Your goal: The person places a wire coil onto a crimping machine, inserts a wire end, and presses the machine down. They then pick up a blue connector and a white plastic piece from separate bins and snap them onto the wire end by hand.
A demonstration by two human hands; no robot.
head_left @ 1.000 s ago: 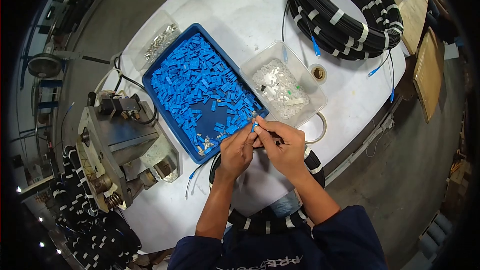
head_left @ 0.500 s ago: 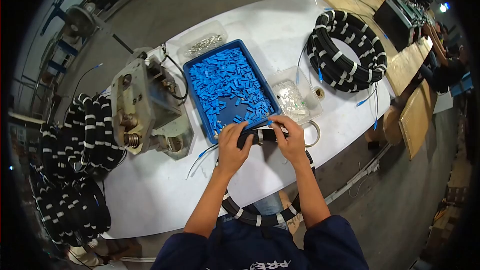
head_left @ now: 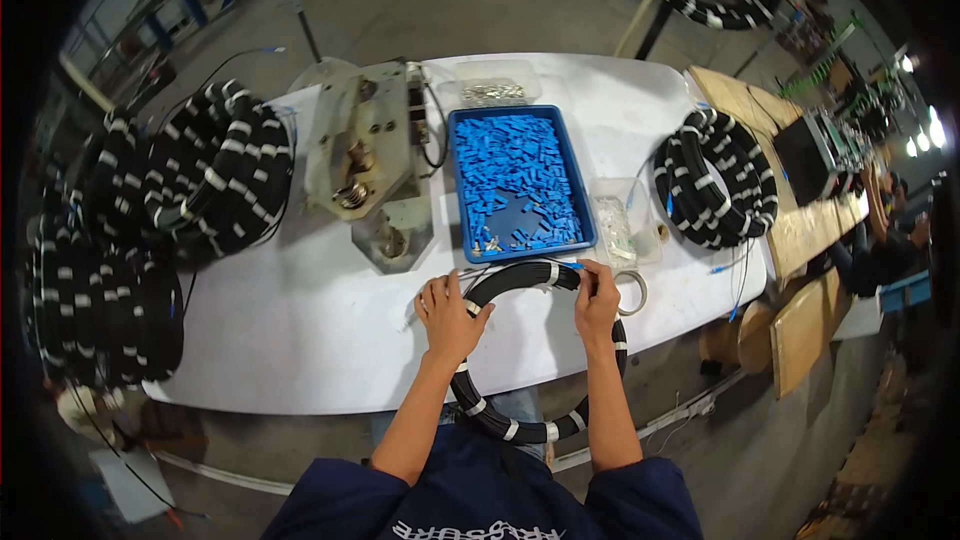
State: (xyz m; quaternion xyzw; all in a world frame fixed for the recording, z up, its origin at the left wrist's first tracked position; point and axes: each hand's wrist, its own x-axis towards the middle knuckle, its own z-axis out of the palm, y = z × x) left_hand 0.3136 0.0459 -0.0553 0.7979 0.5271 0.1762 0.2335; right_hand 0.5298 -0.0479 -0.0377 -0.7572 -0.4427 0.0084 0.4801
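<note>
A black cable coil (head_left: 510, 281), bound with white tape bands, stands tilted against the table's front edge, its lower part hanging over my lap. My left hand (head_left: 447, 325) grips the coil's upper left side, its thumb across the cable and its fingers bent on the outer side. At the upper right of the coil, my right hand (head_left: 598, 302) pinches a thin black cable end with a blue connector (head_left: 574, 264) at its tip. Just beyond both hands lies a dark blue tray (head_left: 462, 230) of loose blue connector pieces (head_left: 510, 165).
A metal bench machine (head_left: 335, 155) stands left of the tray. Clear bins (head_left: 640, 225) and a tape roll (head_left: 632, 294) sit near it. More banded coils (head_left: 225, 175) crowd the left; another coil (head_left: 715, 180) lies right. A person (head_left: 880, 230) sits at the far right.
The head view has shifted, so the table sits differently in the frame. My hands have moved apart along the coil, the right one still with the blue-tipped cable end.
</note>
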